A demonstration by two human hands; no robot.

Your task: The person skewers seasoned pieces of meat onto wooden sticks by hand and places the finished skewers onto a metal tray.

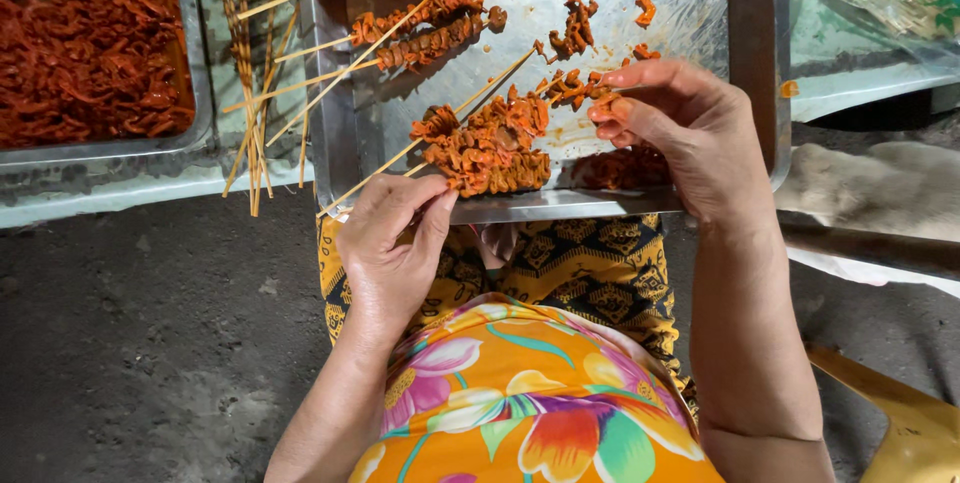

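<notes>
Fabric, bright orange with a flower print, covers the lap nearest the camera. Just beyond it the left hand (pixel 392 243) has its fingers pinched shut on the blunt end of a thin bamboo skewer (pixel 455 115), which slants away over the shiny steel tray (pixel 640 205). Threaded on it sits a clump of orange-red marinated meat pieces (pixel 490 148). The right hand (pixel 680 133) closes its fingertips on a further meat piece at the skewer's far end. A slip could drive the point into a finger, since greasy marinade weakens the grip. Farther off lie finished skewers (pixel 430 28), loose bare sticks (pixel 255 73) and a second tray of red meat (pixel 90 43).
</notes>
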